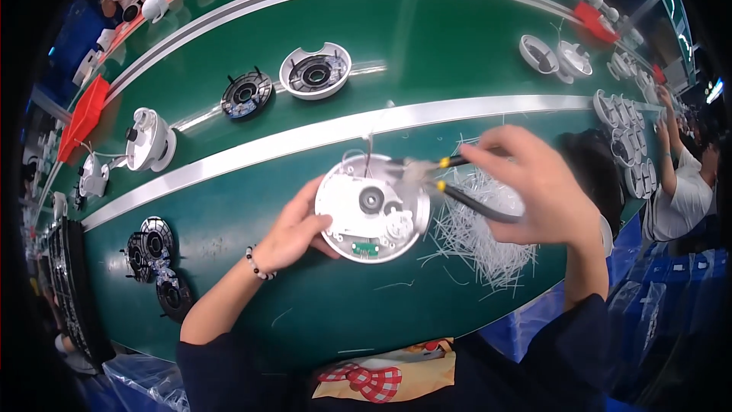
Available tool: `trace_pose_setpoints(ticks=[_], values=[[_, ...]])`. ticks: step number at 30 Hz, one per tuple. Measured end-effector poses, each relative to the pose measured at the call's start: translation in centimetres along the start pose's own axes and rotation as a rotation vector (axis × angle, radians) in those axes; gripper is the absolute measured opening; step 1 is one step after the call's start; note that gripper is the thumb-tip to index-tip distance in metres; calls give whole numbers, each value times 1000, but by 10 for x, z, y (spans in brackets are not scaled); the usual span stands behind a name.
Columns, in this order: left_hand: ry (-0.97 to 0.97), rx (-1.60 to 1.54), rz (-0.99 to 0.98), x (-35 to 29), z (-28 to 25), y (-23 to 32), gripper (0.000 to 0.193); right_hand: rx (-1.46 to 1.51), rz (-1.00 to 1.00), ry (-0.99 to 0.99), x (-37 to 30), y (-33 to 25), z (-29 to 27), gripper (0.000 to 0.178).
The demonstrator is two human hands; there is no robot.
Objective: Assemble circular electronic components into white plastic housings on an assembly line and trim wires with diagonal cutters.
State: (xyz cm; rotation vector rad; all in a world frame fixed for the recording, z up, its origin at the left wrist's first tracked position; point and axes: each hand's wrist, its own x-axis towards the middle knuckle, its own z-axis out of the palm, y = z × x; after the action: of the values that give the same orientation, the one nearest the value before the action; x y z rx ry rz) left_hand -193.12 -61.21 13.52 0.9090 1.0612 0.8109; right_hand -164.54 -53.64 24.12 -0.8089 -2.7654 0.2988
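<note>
A round white plastic housing (347,214) is held tilted in front of me over the green workbench. Inside it are a dark round centre, a small green circuit board and thin wires at the top. My left hand (293,225) grips its left rim, thumb over the edge. In my right hand (537,191) is a pair of pliers (467,200) with black and yellow handles spread apart. The blurred jaws are over the upper right rim of the housing; whether they touch anything I cannot tell.
Thin white plastic strips (488,252) lie heaped at right. Black round parts (156,252) are at left. Beyond a pale rail stand a white bowl-shaped housing (316,91), a black disc (246,95) and a white assembly (151,141). A co-worker (686,179) is at far right.
</note>
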Motion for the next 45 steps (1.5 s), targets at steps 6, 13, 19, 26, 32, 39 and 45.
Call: trace_pose_setpoints(ticks=[6, 13, 19, 26, 32, 39, 45], values=[[446, 835, 480, -24, 7, -5, 54, -214, -125, -190, 30, -25, 20, 64], [493, 1149, 871, -26, -2, -7, 22, -331, -102, -196, 42, -51, 31, 62], [538, 1178, 1008, -23, -9, -5, 12, -324, -63, -315, 43, -62, 29, 57], [552, 1027, 1048, -57, -28, 8, 15, 61, 15, 55, 14, -58, 2, 61], [84, 1305, 961, -60, 29, 26, 49, 274, 66, 632, -10, -78, -15, 77], [249, 637, 402, -70, -54, -36, 70, 298, 117, 520, -37, -93, 9, 74], [111, -501, -36, -71, -86, -4, 42, 404, 68, 253, -26, -108, 36, 63]])
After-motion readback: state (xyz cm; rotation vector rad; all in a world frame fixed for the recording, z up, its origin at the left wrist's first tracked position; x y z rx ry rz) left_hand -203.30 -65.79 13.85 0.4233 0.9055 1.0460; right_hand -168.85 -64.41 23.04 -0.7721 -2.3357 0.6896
